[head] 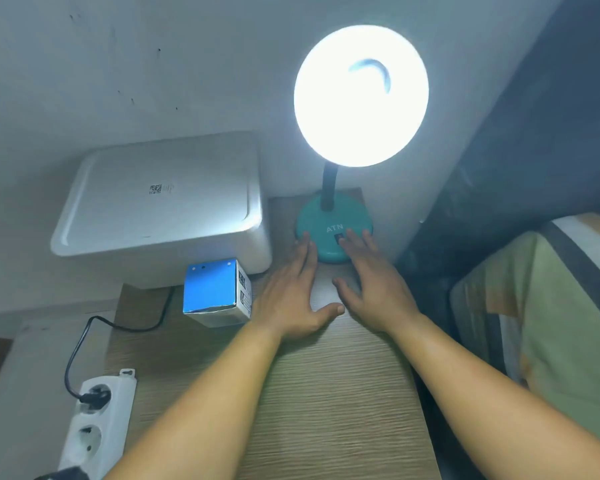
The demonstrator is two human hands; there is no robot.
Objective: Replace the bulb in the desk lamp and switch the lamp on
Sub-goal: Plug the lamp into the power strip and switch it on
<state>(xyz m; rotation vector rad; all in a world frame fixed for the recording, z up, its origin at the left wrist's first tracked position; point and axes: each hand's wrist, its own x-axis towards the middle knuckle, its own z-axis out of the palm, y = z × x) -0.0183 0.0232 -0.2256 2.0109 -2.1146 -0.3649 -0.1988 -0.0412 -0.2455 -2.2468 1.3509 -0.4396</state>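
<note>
Lamp position: far end of the wooden surface, close to the wall corner. Its round teal base sits flat and carries the letters ATN. A dark flexible neck rises from the base, roughly upright with a slight lean to the right. The round shade on top faces you, and it is lit so brightly that you cannot make out the bulb inside.

Your left hand lies open, palm down, fingers extended toward the lamp; its fingertips reach the left rim of the base. Your right hand is also open and palm down, holding nothing, with its fingertips on the front of the base at the small dark switch. The two thumbs point toward each other and lie near each other over the surface.

Note the limits. A white box stands just left of the base, against the wall. A small blue carton sits just beside your left hand, in front of the white box. A black cord runs from behind the carton to a white power strip at the left edge. The right edge of the surface borders a dark gap, with a bed beyond it. Open room lies along the middle of the surface, under your forearms.
</note>
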